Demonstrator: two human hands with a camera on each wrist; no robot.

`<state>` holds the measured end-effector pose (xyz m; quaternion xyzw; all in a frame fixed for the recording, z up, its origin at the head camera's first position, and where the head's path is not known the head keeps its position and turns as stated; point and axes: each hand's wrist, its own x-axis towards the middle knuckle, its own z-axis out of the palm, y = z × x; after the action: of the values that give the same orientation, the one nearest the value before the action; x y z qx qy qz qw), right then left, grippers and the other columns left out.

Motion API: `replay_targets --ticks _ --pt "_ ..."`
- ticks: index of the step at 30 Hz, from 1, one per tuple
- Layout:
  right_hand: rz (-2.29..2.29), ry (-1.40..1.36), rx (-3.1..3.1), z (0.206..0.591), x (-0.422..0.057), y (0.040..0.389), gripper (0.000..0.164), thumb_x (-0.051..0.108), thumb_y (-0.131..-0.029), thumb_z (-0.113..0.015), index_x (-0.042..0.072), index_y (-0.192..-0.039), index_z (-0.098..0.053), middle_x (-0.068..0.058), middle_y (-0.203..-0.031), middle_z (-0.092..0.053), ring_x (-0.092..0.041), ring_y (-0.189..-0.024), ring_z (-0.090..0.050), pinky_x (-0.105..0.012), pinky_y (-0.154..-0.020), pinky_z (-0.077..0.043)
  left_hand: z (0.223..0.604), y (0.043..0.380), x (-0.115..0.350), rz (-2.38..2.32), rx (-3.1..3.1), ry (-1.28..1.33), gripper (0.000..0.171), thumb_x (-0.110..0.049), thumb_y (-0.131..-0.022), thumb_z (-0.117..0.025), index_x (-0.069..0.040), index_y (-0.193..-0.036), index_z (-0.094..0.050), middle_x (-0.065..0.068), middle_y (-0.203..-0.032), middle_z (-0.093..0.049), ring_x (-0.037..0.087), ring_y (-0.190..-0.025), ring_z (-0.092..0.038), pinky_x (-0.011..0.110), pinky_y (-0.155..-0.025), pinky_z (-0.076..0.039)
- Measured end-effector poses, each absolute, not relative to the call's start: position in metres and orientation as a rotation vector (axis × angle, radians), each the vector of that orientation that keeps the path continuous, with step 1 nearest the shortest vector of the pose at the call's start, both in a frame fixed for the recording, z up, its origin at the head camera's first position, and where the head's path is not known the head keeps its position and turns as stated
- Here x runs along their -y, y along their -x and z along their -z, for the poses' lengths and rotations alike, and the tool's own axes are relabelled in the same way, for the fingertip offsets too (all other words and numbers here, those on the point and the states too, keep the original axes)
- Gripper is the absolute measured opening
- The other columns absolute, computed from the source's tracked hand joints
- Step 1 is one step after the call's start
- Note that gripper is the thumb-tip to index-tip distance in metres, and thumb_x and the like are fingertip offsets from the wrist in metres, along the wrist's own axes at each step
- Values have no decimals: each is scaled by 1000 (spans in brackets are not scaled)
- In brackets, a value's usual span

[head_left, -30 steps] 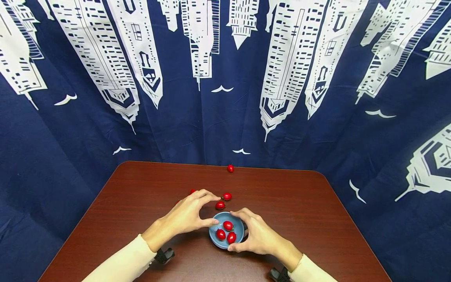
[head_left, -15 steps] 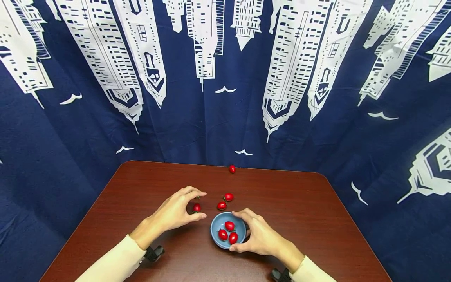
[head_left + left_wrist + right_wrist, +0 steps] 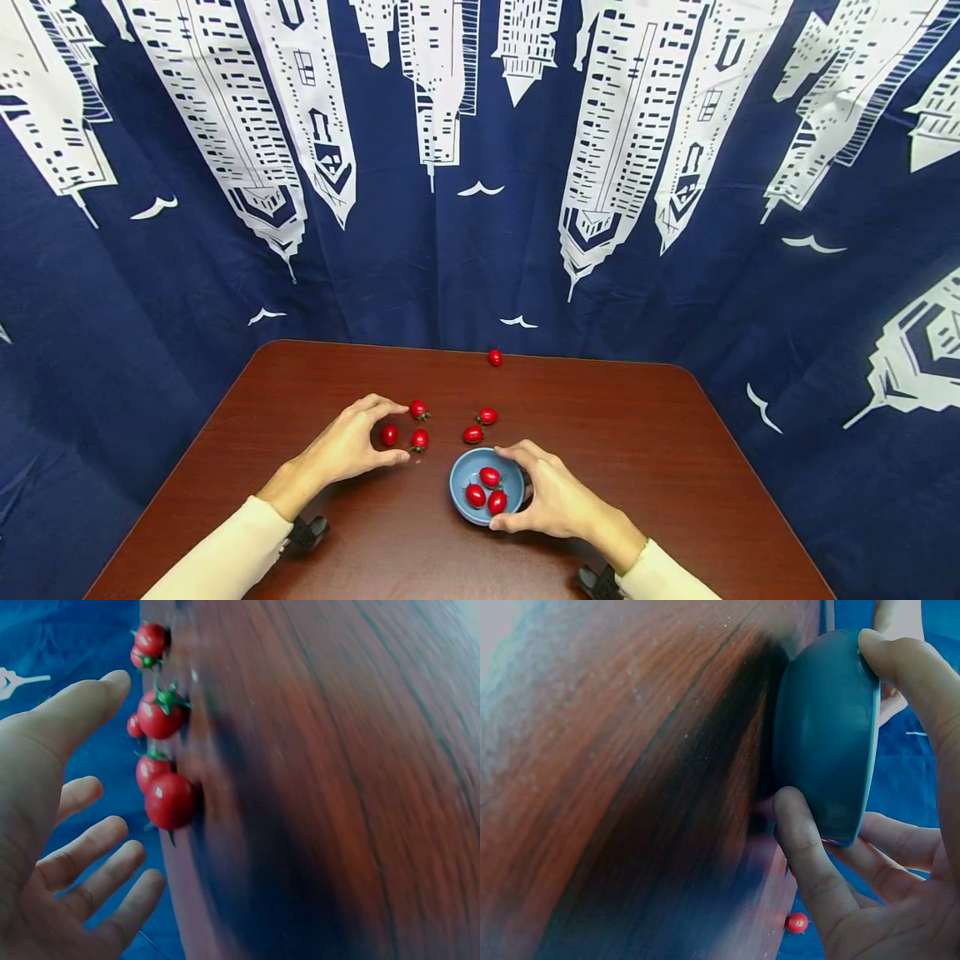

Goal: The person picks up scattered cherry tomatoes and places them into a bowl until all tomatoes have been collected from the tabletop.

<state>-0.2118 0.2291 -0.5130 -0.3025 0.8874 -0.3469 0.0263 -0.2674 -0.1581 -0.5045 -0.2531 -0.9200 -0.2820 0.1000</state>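
Observation:
My right hand (image 3: 551, 496) grips the small blue bowl (image 3: 463, 477) by its right side, thumb and fingertips spread around the rim. In the right wrist view, the bowl's outer wall (image 3: 821, 735) shows between thumb and fingers, close over the table. Three red cherry tomatoes (image 3: 491, 477) lie inside the bowl. To its left, my left hand (image 3: 347, 442) hovers over the table with fingers apart and nothing held. Right by it lie a cherry tomato (image 3: 389, 434) and two others, the farther one (image 3: 418, 409) close to the index fingertip. Green stems show on them in the left wrist view.
Two more cherry tomatoes (image 3: 472, 434) lie just beyond the bowl. Another tomato (image 3: 495, 357) sits near the far edge of the brown wooden table (image 3: 615, 433). Behind the table hangs a blue cloth (image 3: 420, 275) with white buildings.
My left hand has moved left, from beside the bowl to the left group of cherry tomatoes, uncovering them. The right hand still holds the bowl in nearly the same place.

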Motion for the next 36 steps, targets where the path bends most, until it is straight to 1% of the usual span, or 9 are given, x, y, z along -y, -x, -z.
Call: replay_targets --ticks 4,8,11,14,20,22,25,28,36 --pt "1041 931 -2763 513 -231 211 98 53 -83 -106 4 -159 -66 -3 -136 -72 -17 -117 -75 -20 -86 -69 512 273 163 848 2730 755 75 -37 -84 -107 -10 -148 -77 10 -140 -76 33 -128 -75 58 -113 -64" --pt "1049 929 -2753 514 -232 211 98 52 -83 -106 3 -159 -65 -4 -137 -72 -18 -118 -75 -21 -86 -69 518 280 167 920 2740 767 77 -31 -83 -108 -6 -148 -76 17 -139 -75 33 -121 -76 45 -99 -70" --pt "1059 934 -2750 514 -233 211 98 52 -84 -106 3 -159 -65 -5 -137 -72 -19 -119 -75 -20 -85 -69 522 283 167 989 2753 764 76 -26 -83 -108 -5 -148 -76 18 -138 -74 32 -120 -75 33 -88 -72" --pt "1065 938 -2752 515 -233 212 98 52 -84 -106 3 -159 -65 -4 -137 -72 -19 -118 -75 -19 -85 -69 524 286 167 1010 2754 760 75 -25 -83 -108 -5 -148 -76 18 -136 -75 31 -119 -76 29 -86 -71" --pt "1086 929 -2734 515 -232 212 99 52 -84 -106 3 -160 -64 -5 -139 -72 -20 -120 -75 -19 -86 -69 526 291 169 1037 2731 791 68 -17 -83 -107 -4 -144 -78 17 -132 -78 28 -109 -78 27 -81 -71" --pt "1091 923 -2728 516 -231 211 100 52 -84 -106 3 -160 -64 -5 -139 -71 -20 -121 -75 -19 -86 -69 527 292 170 1052 2723 809 60 -11 -85 -105 -3 -139 -80 16 -127 -79 26 -106 -79 25 -80 -71" --pt "1096 921 -2721 516 -231 211 100 52 -84 -106 3 -160 -64 -5 -140 -71 -20 -121 -75 -19 -86 -69 527 293 169 1074 2702 841 44 -3 -87 -101 -2 -128 -84 12 -115 -80 23 -100 -80 24 -79 -71" --pt "1105 919 -2715 515 -231 212 100 52 -84 -106 3 -160 -64 -5 -140 -71 -19 -120 -75 -20 -86 -69 528 294 168 1085 2690 851 34 0 -89 -99 -3 -119 -86 8 -106 -78 21 -96 -79 25 -79 -71" --pt "1116 909 -2703 515 -231 212 100 52 -84 -106 3 -160 -64 -4 -140 -70 -19 -121 -76 -19 -86 -69 528 294 166 1073 2690 829 32 -1 -89 -99 -4 -118 -87 7 -106 -79 19 -95 -80 25 -80 -71"
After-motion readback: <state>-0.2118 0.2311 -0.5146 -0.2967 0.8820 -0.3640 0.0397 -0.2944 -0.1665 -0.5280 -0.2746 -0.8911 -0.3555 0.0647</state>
